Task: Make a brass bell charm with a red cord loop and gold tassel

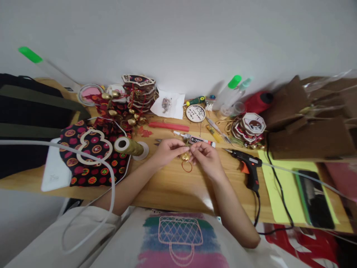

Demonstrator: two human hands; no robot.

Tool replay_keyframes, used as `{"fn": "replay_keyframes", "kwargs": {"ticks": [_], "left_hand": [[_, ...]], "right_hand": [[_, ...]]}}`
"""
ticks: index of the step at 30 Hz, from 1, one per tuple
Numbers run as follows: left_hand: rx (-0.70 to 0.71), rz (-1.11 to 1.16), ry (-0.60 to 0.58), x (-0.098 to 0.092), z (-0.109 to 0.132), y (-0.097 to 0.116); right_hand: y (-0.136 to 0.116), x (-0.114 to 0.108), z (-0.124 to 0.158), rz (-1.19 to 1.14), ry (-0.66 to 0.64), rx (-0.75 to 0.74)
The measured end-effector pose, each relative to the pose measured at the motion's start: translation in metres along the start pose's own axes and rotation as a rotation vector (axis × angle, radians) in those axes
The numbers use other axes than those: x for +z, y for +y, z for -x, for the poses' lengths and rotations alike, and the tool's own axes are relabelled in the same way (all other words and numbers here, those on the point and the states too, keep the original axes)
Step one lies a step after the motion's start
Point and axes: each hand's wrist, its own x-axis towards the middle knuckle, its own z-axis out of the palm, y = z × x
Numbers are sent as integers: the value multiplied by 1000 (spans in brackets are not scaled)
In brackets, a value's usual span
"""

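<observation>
background of the workspace, viewed forward and down. a smooth, pale grey wall (178, 44) spans the upper part of the view; its tone deepens slightly toward the upper corners. against its base stands a light brown wooden table (167, 190) with fine horizontal grain, its front edge crossing the lower part of the view. illumination is soft and diffuse: faint shadows fall on the wall at right, and a whitish glare lies on the tabletop near the front edge. at lower right, below table level, is a glossy red openwork piece of furniture (320, 254), apparently plastic, partly cut off by the frame. at lower left, a plain pale grey surface (25, 219) extends beneath the table; whether floor or wall cannot be determined.
</observation>
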Motion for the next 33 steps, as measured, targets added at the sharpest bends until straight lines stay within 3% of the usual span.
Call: {"fn": "replay_keyframes", "kwargs": {"ticks": [12, 24, 33], "left_hand": [[-108, 179, -70, 1, 2, 1], [-74, 177, -130, 2, 4, 2], [-35, 155, -25, 2, 2, 3]], "right_hand": [[-2, 2, 0, -43, -2, -6], [-1, 3, 0, -63, -5, 12], [-5, 3, 3, -66, -13, 31]]}}
